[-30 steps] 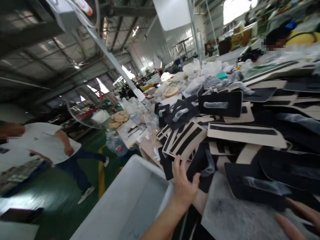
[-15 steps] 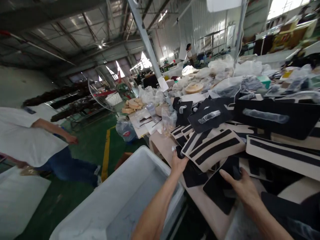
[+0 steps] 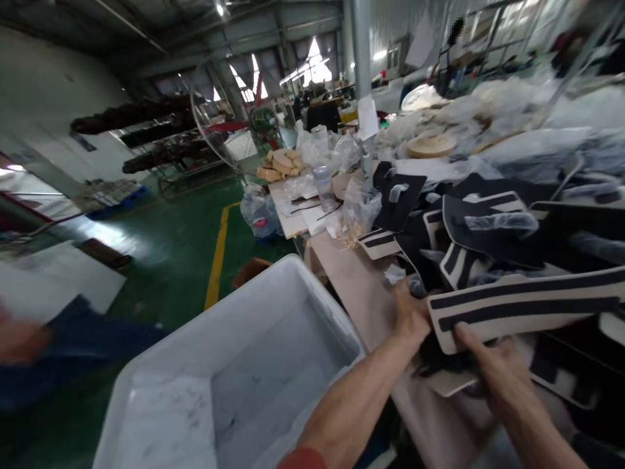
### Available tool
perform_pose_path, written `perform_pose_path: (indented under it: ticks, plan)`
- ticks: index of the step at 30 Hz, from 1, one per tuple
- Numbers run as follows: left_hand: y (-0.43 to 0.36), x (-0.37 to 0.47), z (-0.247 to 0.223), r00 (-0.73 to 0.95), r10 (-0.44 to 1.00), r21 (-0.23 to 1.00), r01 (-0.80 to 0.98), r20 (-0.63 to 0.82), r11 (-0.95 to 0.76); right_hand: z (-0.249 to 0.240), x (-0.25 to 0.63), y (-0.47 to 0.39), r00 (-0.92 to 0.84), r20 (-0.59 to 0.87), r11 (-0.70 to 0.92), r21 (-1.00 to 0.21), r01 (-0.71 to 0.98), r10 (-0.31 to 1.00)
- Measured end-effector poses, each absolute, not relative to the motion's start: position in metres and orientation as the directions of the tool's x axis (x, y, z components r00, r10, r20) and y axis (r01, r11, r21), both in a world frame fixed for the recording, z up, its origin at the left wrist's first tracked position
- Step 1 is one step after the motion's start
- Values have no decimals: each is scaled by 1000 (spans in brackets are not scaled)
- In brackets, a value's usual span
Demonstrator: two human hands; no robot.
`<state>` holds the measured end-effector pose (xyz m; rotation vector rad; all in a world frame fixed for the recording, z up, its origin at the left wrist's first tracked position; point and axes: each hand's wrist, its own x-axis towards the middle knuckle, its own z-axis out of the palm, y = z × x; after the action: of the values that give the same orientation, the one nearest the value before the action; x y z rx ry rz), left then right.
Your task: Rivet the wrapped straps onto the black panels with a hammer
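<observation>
My right hand [image 3: 508, 371] is closed on the left end of a long beige panel [image 3: 532, 306] with two black strips; its thumb lies on the striped face. Just left of that end, my left hand [image 3: 411, 316] is closed at the pile's edge, its fingertips hidden among dark pieces. Clear plastic [image 3: 415, 284] shows just above it. Behind the hands, black panels [image 3: 493, 228] with plastic-wrapped handles overlap other striped panels in a loose heap. Under the heap, the table [image 3: 349, 273] has a beige cover.
A large white tub [image 3: 161, 352] stands against the table's left side. Farther back are clear bags [image 3: 356, 208], a cup [image 3: 323, 185] and a metal post [image 3: 362, 78]. A co-worker's blurred leg [image 3: 83, 352] is at far left, beside a yellow floor line [image 3: 217, 260].
The view has turned left. My right hand has shifted from a black piece to the striped panel, now lifted across the heap. The co-worker has moved mostly out of view at left.
</observation>
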<state>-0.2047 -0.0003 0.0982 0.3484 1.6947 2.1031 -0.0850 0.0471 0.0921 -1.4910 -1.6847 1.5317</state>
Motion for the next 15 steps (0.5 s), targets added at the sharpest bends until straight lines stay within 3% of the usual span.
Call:
perform_pose_path:
  ticks: [4,6,12,15]
  plan:
    - [3,-205,132,-866,497,982,-47,51,-182,100,-97,38,-449,-388,-443,-896,-20,805]
    - [6,-205,150,-837,533,985,36,120,-166,113,-99,33,-435,-398,-494,-860,-131,808]
    - [59,-239,220,-675,650,937,258,348,-234,188,-117,56,-324,-237,-343,-882,-324,916]
    - [112,-272,246,-636,687,935,272,352,-227,216,-143,107,-295,-158,-274,-872,-406,942]
